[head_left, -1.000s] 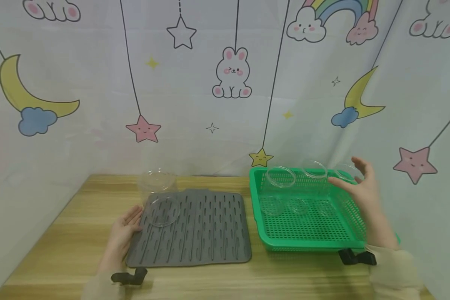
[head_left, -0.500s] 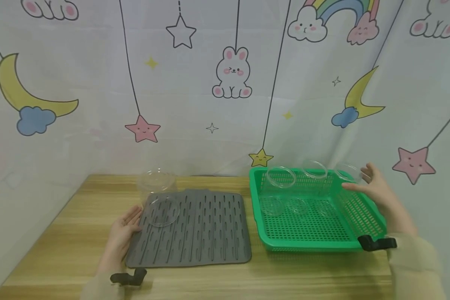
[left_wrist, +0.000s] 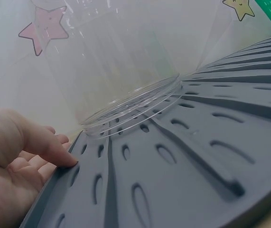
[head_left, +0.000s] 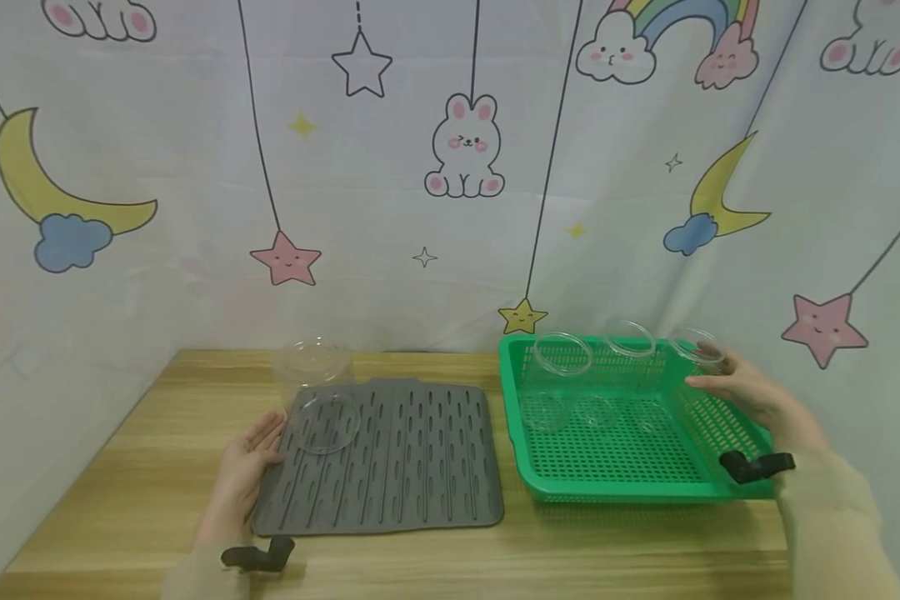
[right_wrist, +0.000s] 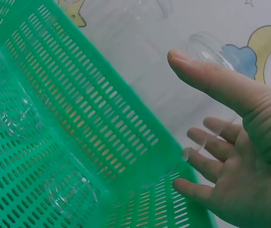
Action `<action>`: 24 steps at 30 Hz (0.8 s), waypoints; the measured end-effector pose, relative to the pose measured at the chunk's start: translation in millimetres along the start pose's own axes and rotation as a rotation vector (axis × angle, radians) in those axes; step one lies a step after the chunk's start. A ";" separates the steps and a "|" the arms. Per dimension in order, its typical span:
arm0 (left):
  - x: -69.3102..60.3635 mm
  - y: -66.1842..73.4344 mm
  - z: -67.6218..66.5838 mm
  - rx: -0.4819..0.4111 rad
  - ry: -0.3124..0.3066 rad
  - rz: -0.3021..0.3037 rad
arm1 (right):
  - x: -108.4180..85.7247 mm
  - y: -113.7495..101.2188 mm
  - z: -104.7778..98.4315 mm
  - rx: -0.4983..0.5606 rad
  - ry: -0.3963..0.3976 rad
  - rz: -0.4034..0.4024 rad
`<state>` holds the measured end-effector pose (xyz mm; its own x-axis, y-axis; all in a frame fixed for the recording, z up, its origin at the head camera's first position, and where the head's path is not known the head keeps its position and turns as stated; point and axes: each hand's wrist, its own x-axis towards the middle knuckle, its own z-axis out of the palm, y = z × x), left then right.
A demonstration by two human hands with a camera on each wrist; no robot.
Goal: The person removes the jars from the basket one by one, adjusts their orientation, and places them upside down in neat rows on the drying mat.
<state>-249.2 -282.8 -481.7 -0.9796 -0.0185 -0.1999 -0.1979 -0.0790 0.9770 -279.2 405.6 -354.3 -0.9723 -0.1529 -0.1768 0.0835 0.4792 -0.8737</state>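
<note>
Basket (head_left: 630, 488): green moulded plastic, perforated, slight sheen on the rim. Cups in it (head_left: 553, 383): clear, thin, smooth, glossy; look like plastic. Same for the big clear cup on the mat (head_left: 317, 387). Drying mat (head_left: 390, 467): grey, matt, ribbed and slotted, silicone or rubber look. Tabletop (head_left: 607, 550): wood-grain, smooth, faint sheen. Backdrop (head_left: 390, 175): printed cloth, lightly creased. Sleeves (head_left: 832, 517): matt cloth.
</note>
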 end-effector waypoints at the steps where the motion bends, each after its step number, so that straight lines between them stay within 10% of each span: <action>1: -0.1 -0.1 0.0 0.001 0.000 -0.001 | 1.1 1.6 0.0 0.006 -0.004 -0.002; 24: -0.7 -1.6 -0.9 -0.004 -0.008 0.018 | 12.6 6.3 16.2 0.080 0.075 -0.023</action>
<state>-248.2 -283.5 -483.2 -0.9833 -0.0119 -0.1816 -0.1800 -0.0832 0.9801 -287.4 392.7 -369.4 -0.9875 -0.0966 -0.1244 0.0752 0.4049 -0.9113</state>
